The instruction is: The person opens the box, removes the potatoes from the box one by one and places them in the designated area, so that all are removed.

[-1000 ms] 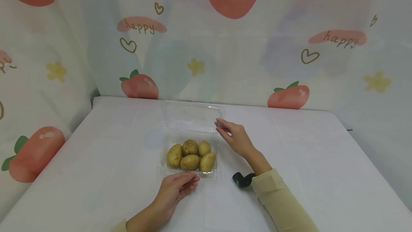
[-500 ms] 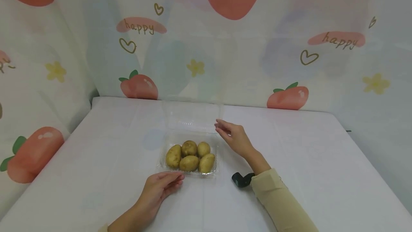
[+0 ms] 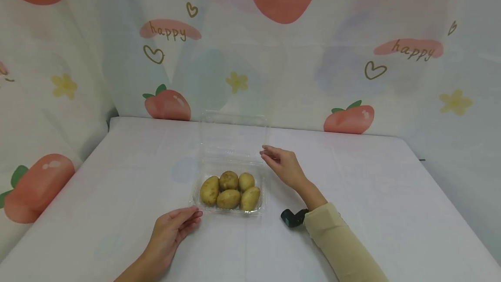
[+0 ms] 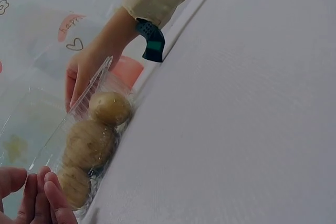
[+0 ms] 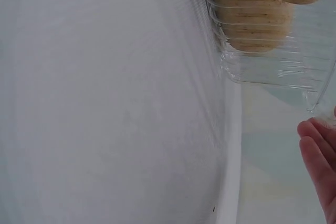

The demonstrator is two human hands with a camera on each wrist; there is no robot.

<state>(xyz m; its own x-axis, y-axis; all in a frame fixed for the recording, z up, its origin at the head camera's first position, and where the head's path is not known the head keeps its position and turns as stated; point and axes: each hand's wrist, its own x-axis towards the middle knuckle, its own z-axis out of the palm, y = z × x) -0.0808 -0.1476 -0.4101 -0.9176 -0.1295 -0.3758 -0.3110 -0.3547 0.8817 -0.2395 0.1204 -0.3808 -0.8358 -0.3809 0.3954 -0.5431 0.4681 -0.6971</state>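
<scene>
Several yellow-brown potatoes [image 3: 228, 199] lie in a clear plastic clamshell container [image 3: 195, 199] on the white table. Its hinged lid [image 3: 235, 136] stands tilted up behind the base, open. At the front-left corner of the base, my left hand [image 3: 168, 232] pinches the rim between thumb and fingers. My right hand [image 3: 285, 166] reaches from the right and pinches the lid's right edge near the hinge. The left wrist view shows the potatoes [image 4: 89, 145] through the clear wall beside the left fingertips [image 4: 46, 174]. In the right wrist view, the right fingertips [image 5: 310, 129] are right at a container corner.
A dark wrist-worn device [image 3: 290, 218] juts from the right wrist, just right of the container. White cloth covers the table [image 3: 352, 195]. Behind it hangs a patterned curtain [image 3: 297, 77] with printed fruit and flowers, continuing along the left side.
My left hand has moved left along the container's front rim to its left corner. The lid has tilted higher at the back. My right hand has stayed nearly still.
</scene>
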